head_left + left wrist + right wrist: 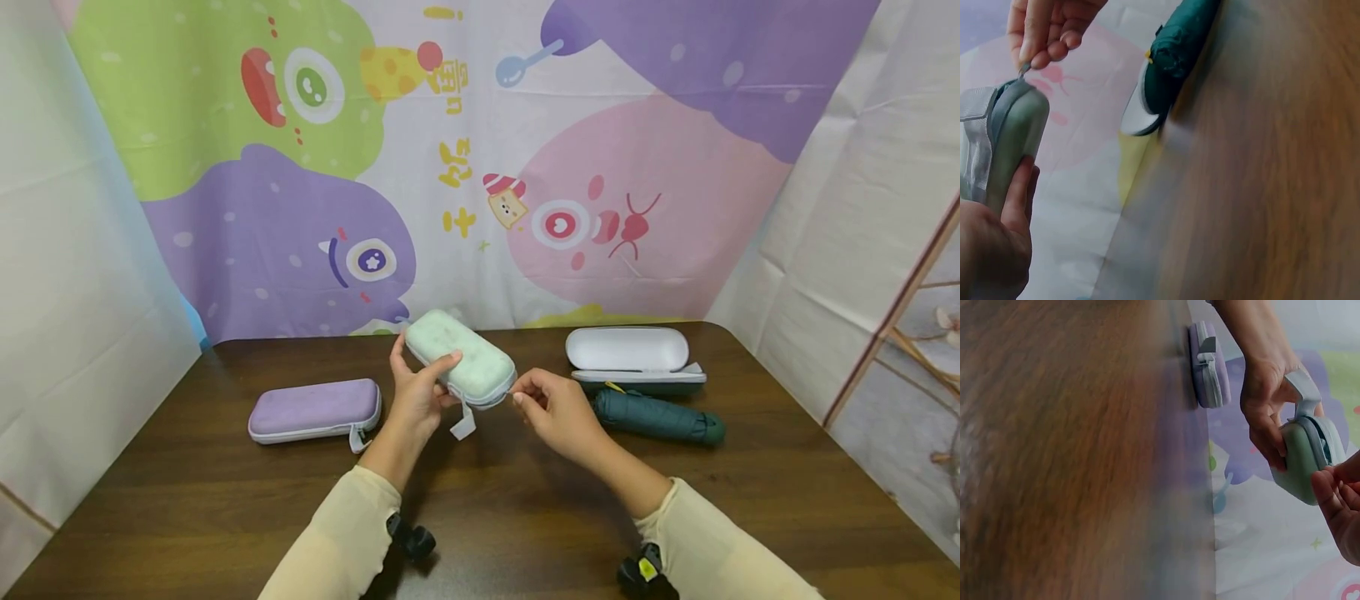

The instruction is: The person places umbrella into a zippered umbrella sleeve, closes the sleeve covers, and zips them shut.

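Note:
A pale green zippered case [471, 354] is held up above the table by my left hand [417, 390], thumb on its top and fingers beneath. My right hand [557, 408] pinches the zipper pull [1024, 70] at the case's right end. Part of the zipper is parted, and a dark gap [1324, 441] shows along the seam in the right wrist view. A light grey strap [463, 423] dangles from the case's near end.
On the wooden table [480, 533], a purple case [315, 410] lies left. At right, an opened case [628, 348] with a pale lining stands behind a folded dark green umbrella [656, 417]. A cartoon-printed curtain [465, 275] hangs behind.

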The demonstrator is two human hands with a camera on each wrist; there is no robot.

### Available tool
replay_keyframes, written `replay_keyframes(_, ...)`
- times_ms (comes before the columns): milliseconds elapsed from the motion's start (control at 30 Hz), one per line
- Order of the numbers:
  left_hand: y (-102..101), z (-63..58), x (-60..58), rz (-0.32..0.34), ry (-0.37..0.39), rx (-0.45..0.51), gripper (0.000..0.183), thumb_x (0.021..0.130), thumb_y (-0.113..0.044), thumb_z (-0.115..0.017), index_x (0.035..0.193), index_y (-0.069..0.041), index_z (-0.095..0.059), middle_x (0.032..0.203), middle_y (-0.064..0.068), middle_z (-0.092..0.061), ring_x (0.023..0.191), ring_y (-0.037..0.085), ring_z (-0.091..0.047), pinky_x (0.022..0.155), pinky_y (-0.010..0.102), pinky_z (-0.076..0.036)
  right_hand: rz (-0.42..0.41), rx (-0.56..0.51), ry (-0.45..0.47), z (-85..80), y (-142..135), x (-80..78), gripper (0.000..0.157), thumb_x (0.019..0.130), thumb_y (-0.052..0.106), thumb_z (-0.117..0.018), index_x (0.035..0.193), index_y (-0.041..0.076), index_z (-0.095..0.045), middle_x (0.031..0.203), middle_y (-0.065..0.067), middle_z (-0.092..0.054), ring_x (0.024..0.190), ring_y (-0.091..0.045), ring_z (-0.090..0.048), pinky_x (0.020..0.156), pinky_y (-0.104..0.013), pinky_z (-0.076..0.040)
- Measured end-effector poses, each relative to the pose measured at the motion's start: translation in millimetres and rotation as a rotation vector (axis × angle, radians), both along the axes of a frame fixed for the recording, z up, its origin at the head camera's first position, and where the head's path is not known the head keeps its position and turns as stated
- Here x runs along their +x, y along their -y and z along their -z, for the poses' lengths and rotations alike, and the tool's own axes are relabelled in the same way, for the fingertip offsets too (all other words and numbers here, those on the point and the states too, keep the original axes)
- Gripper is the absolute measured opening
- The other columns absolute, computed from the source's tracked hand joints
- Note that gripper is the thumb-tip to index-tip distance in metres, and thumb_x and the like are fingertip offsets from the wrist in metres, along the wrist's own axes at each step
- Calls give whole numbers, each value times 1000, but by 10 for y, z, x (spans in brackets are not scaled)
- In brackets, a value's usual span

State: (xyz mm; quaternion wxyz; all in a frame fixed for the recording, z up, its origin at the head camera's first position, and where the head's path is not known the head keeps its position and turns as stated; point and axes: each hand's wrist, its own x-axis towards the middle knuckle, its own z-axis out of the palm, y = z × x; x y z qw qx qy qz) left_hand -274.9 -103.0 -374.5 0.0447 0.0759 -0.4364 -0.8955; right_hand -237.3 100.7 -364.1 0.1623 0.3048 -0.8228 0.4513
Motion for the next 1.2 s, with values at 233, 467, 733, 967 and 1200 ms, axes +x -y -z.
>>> replay_keyframes(233,-80,-9,20,-28,-3,60,113,83,10,-69,152,-44,3,122,22,-49,69,25,-69,55,40,-58,-33,-14,67,13,85,38,7,90,-3,-65,86,2,-64,73,-7,-64,61,-12,-61,53,-25,-52)
replay_keyframes(467,-52,7,3,-47,-2,126,91,87,1,-70,143,-37,-9,121,17,-48,79,24,-68,66,39,-57,17,5,21,-5,64,24,9,91,-3,-63,87,5,-62,79,-3,-65,71,-14,-63,63,-26,-54)
replay_keyframes(733,202,-50,-50,-61,30,97,33,96,-21,-63,108,-17,-33,99,8,-55,72,21,-64,72,43,-57,63,-29,25,-88,-118,-61,5,95,2,-59,92,-1,-60,83,-8,-67,78,-24,-66,69,-31,-55)
replay_keyframes(967,409,-124,-41,120,69,-110,36,89,-11,-64,116,-21,-42,113,7,-49,78,23,-63,69,40,-59,61,-147,155,-140,-285,-197,5,96,-1,-58,92,-4,-60,83,-14,-67,80,-32,-66,72,-34,-57)
replay_keyframes(1200,429,-144,-30,203,23,-142,39,91,-6,-57,127,-15,-46,118,11,-48,81,22,-62,66,42,-59,99,-151,224,-80,-325,-235,8,95,2,-60,91,-4,-62,81,-17,-65,73,-25,-63,65,-26,-54)
